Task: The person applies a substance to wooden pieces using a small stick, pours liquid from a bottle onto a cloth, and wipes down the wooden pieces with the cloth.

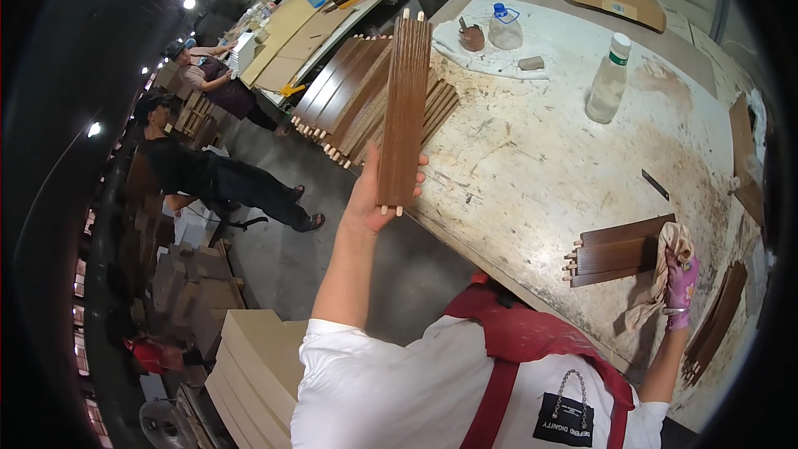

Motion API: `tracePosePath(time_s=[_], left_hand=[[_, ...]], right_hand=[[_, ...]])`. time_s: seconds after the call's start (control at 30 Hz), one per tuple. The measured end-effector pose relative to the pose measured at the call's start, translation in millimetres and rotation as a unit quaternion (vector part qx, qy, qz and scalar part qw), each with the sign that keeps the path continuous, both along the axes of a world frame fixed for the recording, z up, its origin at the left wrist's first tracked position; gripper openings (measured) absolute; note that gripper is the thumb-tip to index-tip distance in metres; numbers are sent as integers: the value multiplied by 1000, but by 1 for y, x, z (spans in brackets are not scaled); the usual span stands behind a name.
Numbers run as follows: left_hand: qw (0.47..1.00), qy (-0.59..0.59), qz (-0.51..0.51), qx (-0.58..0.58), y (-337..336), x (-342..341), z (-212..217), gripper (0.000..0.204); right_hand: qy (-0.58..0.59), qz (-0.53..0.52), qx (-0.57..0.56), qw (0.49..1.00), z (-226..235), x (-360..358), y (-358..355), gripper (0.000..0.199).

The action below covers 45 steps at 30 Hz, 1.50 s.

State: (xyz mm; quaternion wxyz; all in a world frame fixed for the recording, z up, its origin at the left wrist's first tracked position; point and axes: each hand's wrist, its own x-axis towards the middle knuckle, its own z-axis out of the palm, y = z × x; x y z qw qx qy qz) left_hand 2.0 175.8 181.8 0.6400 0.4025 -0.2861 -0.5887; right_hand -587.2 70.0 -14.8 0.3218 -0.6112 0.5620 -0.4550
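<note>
My bare left hand [362, 201] grips a dark brown wooden slat [405, 108] near its lower end. The slat stands lengthwise, with pale dowels sticking out at both ends. Behind it, several similar slats [349, 83] with dowels lie piled on the table's left edge. My right hand [682, 289], in a pink patterned glove, is closed on a crumpled beige rag [676, 241]. The rag rests against the right end of a small group of brown slats [617, 251], and part of it hangs down onto the tabletop.
On the stained white worktable [532, 166] stand a clear bottle [609, 83], a jug with a blue cap [504, 29] and a small brown jar [471, 37]. A thin dark strip [655, 185] and more slats [716, 323] lie right. Two people [179, 158] work at left, near stacked boards [249, 366].
</note>
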Motion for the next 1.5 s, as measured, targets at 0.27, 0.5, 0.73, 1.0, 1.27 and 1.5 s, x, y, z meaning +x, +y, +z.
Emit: tracePosePath(time_s=[0.27, 0.5, 0.73, 1.0, 1.27, 1.5], left_hand=[[929, -330, 154, 58, -3, 34, 5, 34], [808, -546, 220, 14, -19, 86, 34, 29], [760, -620, 163, 102, -57, 155, 30, 37], [589, -779, 135, 166, -64, 128, 42, 66], [542, -818, 107, 159, -61, 124, 54, 65], [462, -864, 177, 95, -57, 121, 21, 45]], right_hand=[[-20, 45, 7, 999, 21, 40, -5, 45], [17, 85, 10, 996, 32, 60, 5, 29], [62, 45, -47, 996, -2, 52, -6, 31], [-18, 61, -10, 998, -17, 39, -10, 36], [-53, 85, -9, 995, -1, 59, -12, 36], [-146, 73, 34, 986, -1, 68, -7, 37]])
